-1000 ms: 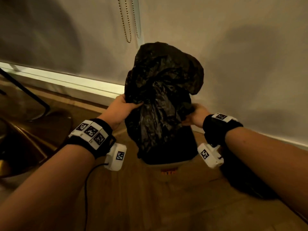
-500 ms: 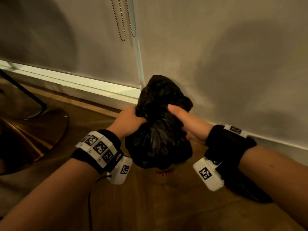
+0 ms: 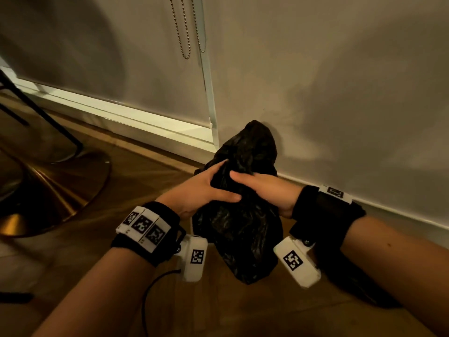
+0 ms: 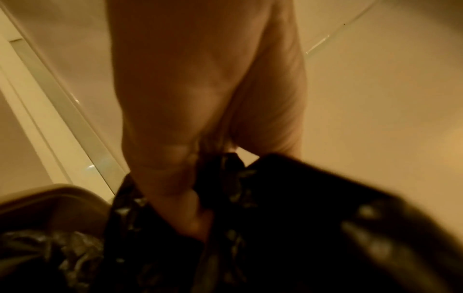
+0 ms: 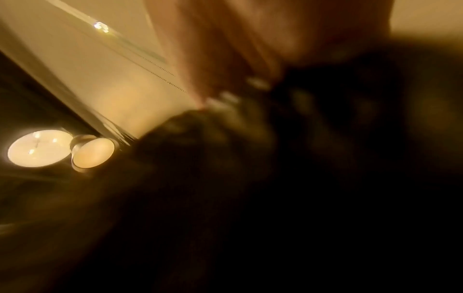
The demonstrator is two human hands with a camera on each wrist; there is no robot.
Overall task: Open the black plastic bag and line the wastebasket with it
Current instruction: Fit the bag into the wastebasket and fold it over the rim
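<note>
The black plastic bag (image 3: 243, 222) is bunched into a crumpled bundle low in front of the wall. My left hand (image 3: 209, 188) grips its upper part from the left, thumb across the front. From the right, my right hand (image 3: 257, 186) clasps the same part, its fingers lying over the plastic and almost meeting the left thumb. In the left wrist view the beige rim of the wastebasket (image 4: 62, 190) curves at the lower left, with black plastic (image 4: 50, 257) lying inside it. The right wrist view is blurred, mostly dark bag (image 5: 300, 178).
A gold round base (image 3: 60, 190) with black legs (image 3: 36, 110) stands on the wooden floor at the left. Bead chains (image 3: 184, 32) hang on the wall above. A dark object (image 3: 352, 283) lies under my right forearm. Two lit lamps (image 5: 40, 147) show in the right wrist view.
The bag stood puffed up high a second ago; it is now squeezed small and lower. Both hands have closed in together around its upper part.
</note>
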